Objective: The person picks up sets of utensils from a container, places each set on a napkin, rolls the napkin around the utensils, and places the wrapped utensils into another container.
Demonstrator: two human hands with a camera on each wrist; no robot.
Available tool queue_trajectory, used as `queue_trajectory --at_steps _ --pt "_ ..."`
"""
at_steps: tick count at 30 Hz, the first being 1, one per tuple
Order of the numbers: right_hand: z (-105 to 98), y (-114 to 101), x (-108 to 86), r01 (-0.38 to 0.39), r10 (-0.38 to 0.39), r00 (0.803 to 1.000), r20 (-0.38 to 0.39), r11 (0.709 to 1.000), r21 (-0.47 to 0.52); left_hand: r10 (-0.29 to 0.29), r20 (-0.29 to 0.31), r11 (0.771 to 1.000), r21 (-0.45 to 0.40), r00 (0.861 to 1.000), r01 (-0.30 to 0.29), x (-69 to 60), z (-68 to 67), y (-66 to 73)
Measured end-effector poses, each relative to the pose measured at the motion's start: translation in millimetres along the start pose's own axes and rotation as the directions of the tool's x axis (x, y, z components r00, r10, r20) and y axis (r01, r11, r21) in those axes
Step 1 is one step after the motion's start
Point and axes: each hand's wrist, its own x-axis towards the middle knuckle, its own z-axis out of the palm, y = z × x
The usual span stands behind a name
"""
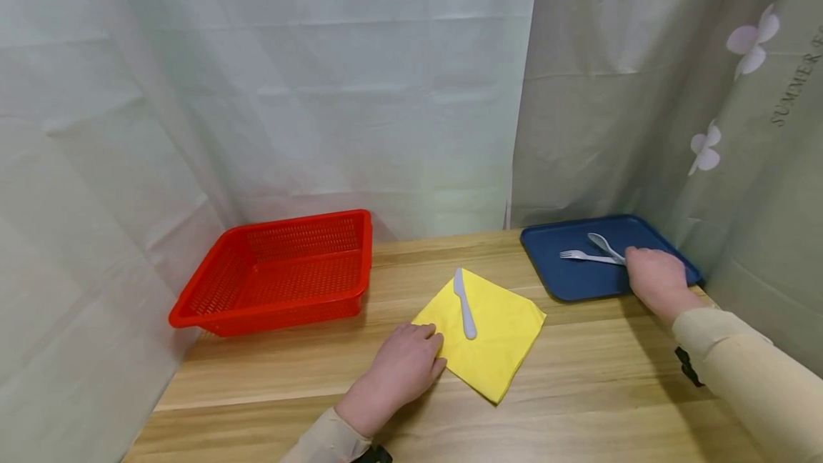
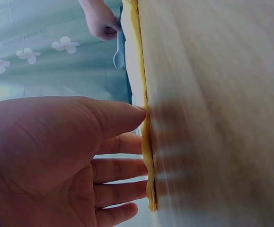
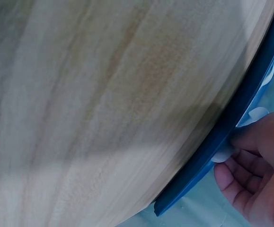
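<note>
My left hand [image 1: 400,364] rests with loosely extended fingers at the left edge of a folded yellow napkin [image 1: 504,327]. In the left wrist view, the fingertips and thumb touch the edge of that napkin [image 2: 146,137]. A pale plastic knife [image 1: 466,307] lies across the napkin. Over a blue tray [image 1: 566,284] at the right, my right hand [image 1: 657,281] pinches a pale spoon [image 1: 601,243] by its handle. Beside the spoon, a matching fork [image 1: 581,256] lies on the tray, its handle end close to my fingers.
A red perforated basket [image 1: 283,314] stands on the left of the wooden table [image 1: 566,370]. White and grey curtains [image 1: 386,106] hang behind and along both sides.
</note>
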Motion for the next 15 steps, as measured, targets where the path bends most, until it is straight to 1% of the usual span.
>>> queue_trajectory --at_steps 7,15 --pt "0.3 -1.9 0.7 0.006 -0.006 1.000 -0.017 1.000 0.002 0.006 -0.017 1.000 0.005 1.000 -0.006 -0.7 -0.1 -0.2" --pt "-0.9 -11.5 1.1 0.021 -0.021 0.999 -0.039 1.000 -0.002 0.014 -0.021 1.000 0.011 1.000 -0.014 -0.9 -1.0 -0.1"
